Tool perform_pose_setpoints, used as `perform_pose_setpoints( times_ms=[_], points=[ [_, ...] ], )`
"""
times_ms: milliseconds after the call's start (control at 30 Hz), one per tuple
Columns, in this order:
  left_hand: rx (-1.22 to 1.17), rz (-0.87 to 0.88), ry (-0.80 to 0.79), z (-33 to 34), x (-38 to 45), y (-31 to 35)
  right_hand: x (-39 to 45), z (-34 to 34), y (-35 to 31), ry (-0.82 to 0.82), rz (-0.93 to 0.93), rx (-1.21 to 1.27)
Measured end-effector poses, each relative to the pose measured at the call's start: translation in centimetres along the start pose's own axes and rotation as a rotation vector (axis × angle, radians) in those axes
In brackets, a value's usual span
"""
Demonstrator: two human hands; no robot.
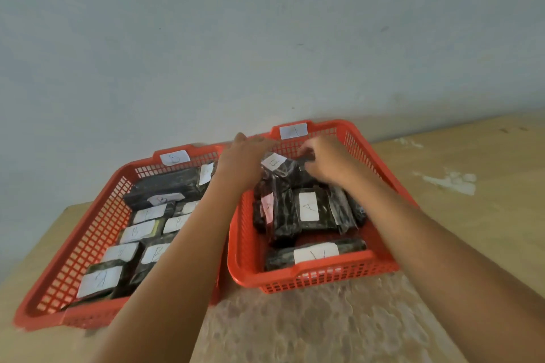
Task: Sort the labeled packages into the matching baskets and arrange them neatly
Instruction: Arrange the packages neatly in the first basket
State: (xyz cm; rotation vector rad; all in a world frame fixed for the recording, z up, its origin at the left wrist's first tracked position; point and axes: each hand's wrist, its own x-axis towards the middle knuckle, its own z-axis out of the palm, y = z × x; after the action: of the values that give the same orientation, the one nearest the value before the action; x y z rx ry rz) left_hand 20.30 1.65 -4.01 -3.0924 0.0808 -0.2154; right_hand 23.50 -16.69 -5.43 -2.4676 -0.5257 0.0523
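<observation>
Two red mesh baskets stand side by side on the table. The left basket [97,230], tagged B on its far rim, holds several black wrapped packages with white B labels. The right basket [368,153], with a white tag on its far rim, holds several black packages, some labelled A [309,206]. At the far end of the right basket, both hands grip one black package with a white label [280,168]. My left hand [244,156] holds its left side. My right hand [327,159] pinches its right top edge.
The baskets sit on a light wooden table [457,186] against a pale wall. A worn, mottled patch of tabletop [309,321] lies in front of the right basket. White scuffs [448,180] mark the table to the right.
</observation>
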Motion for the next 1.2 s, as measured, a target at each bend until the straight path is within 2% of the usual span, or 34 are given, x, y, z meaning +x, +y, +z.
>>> perform_pose_setpoints(
  times_ms=[67,133,267,333,400,600,800,933,1200],
  points=[
    [0.083,0.047,-0.027,1.2,0.8,0.0,0.4,1.6,0.7,-0.093,0.03,-0.135],
    [0.072,0.05,-0.001,2.2,1.2,-0.1,0.9,1.7,1.7,-0.07,0.033,-0.185],
    [-0.196,0.017,0.2,2.3,1.4,-0.9,1.3,-0.4,2.9,0.201,-0.004,-0.154],
    [-0.311,0.002,0.328,1.9,1.2,-1.4,1.4,-1.3,3.5,0.33,0.04,-0.144],
    [-0.342,0.011,0.419,1.6,0.9,-1.5,1.4,-1.6,3.8,0.39,0.099,-0.174],
    [-0.384,-0.017,0.499,1.4,0.6,-1.0,1.3,-1.9,3.9,0.406,0.139,-0.151],
    [-0.432,0.02,0.525,1.3,0.8,0.4,0.9,-2.7,4.3,0.497,0.156,-0.07],
    [-0.463,0.056,0.484,1.7,0.9,0.4,0.6,-2.8,4.0,0.42,0.141,-0.049],
    [-0.517,0.078,0.393,2.6,1.4,0.4,0.0,-1.4,2.8,-0.051,0.129,-0.312]
  ],
)
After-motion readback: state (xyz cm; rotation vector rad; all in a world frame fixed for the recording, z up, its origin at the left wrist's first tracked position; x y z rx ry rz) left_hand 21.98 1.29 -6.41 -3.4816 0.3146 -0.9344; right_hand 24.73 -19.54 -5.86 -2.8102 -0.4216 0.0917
